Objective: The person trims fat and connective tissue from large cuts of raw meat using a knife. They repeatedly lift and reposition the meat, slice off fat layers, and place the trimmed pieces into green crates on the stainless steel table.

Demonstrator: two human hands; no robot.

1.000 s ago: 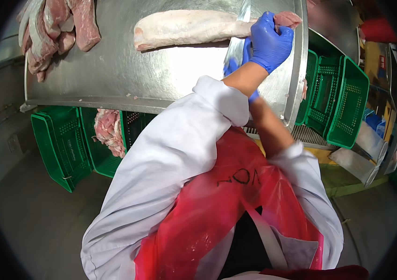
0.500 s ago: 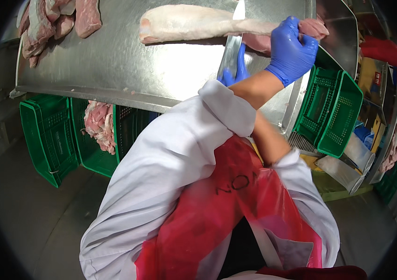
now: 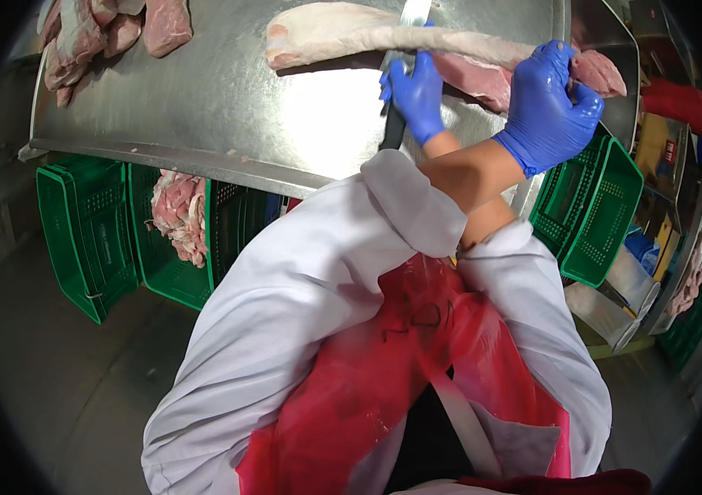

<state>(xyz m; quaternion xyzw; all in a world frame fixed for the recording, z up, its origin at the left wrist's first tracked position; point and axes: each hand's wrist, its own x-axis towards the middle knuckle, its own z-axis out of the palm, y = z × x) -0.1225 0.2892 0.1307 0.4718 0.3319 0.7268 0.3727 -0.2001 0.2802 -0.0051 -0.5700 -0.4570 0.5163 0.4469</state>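
A long pale piece of meat (image 3: 326, 37) lies across the metal table, with a whitish strip along it and pink flesh (image 3: 479, 82) showing below. Reaching across to the right, my left hand (image 3: 550, 111) is closed on the strip's right end, a pink lump (image 3: 598, 73) sticking out past the fist. My right forearm passes under the left one. In my right hand (image 3: 418, 95) is a knife (image 3: 394, 128), its dark handle pointing toward me. The blade runs away from me beneath the strip, showing on both sides of it.
More cuts of meat (image 3: 78, 33) are heaped at the table's (image 3: 202, 107) far left. Below its near edge, a green crate (image 3: 173, 289) holds pink trimmings (image 3: 179, 216), beside another green crate (image 3: 78, 239). A green crate (image 3: 590, 206) stands at the table's right end.
My left hand has moved right, drawing the strip's end with it. My right hand, mostly hidden behind the left forearm before, now shows on the knife. The view has shifted slightly.
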